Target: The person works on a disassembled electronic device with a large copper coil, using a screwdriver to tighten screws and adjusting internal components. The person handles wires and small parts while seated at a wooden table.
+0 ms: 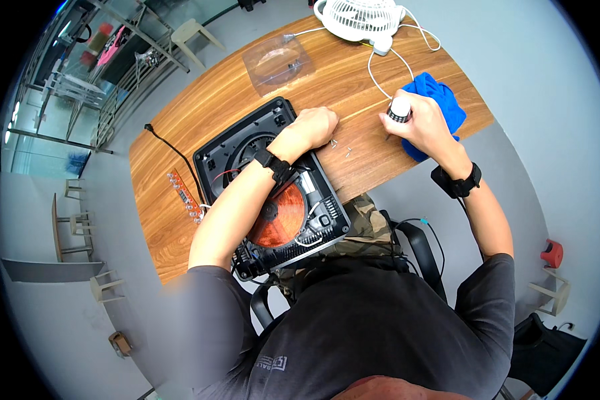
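Note:
My left hand (311,125) has its fingers curled at the right edge of an opened black appliance housing (209,165), which holds an orange copper coil (281,220); I cannot make out what the fingertips grip. Small screws (335,143) lie on the wood just right of that hand. My right hand (420,127) is closed around a screwdriver (400,109) with a white cap and black textured grip, held upright with its shaft downward. Directly beside and behind it lies a bunched blue cloth (450,101).
On the wooden table (160,120) are a white fan (357,17) with cables, a clear plastic tray (267,63), a red circuit board (185,197) and a black cable (175,148). A chair armrest (425,253) is below. Stools (190,33) and metal racks stand beyond.

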A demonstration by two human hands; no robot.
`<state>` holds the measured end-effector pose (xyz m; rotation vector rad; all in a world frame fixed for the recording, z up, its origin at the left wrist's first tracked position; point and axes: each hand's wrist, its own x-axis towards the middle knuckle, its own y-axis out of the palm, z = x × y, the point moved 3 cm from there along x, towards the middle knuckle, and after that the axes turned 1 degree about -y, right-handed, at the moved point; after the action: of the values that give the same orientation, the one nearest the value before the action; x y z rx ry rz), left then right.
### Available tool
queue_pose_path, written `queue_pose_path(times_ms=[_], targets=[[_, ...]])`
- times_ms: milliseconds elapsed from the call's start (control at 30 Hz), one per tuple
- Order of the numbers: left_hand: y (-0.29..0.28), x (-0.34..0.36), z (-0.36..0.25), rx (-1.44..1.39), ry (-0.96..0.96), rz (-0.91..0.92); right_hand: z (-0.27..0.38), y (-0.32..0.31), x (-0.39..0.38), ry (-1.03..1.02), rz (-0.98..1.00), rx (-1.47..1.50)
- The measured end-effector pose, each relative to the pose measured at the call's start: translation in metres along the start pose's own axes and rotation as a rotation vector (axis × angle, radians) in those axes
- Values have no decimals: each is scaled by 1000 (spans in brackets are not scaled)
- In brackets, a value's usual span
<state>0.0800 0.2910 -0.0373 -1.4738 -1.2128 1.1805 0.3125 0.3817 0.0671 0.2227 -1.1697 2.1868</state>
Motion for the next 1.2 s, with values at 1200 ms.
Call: queue_pose_path(times_ms=[1200], targets=[[-72, -147, 5, -455, -75, -344, 87, 15, 66, -267, 109, -39]])
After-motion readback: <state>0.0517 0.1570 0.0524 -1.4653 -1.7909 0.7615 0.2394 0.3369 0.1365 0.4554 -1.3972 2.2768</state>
